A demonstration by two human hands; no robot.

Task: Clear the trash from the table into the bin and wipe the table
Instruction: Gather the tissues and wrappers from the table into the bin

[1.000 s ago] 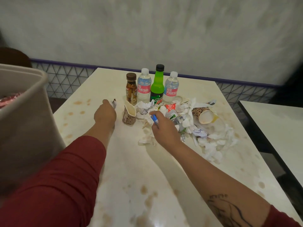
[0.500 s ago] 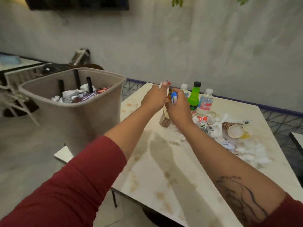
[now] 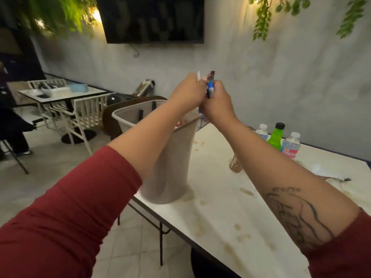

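Observation:
Both my hands are raised together above the beige bin (image 3: 168, 157), which stands at the table's left edge. My right hand (image 3: 217, 105) grips a small blue wrapper (image 3: 210, 89). My left hand (image 3: 187, 93) pinches a small white scrap (image 3: 198, 75) beside it. The two hands touch. The white table (image 3: 220, 207) is stained with brown spots. My right forearm hides most of the trash pile on the table.
Two water bottles (image 3: 290, 145), a green bottle (image 3: 275, 137) and a spotted paper cup (image 3: 235, 165) stand at the table's far side. White chairs (image 3: 86, 117) and another table (image 3: 60, 93) are at the left. A person stands at the left edge.
My hands lifted from the trash pile, came together and moved left over the bin, carrying the wrapper and scrap. My view swung left and up.

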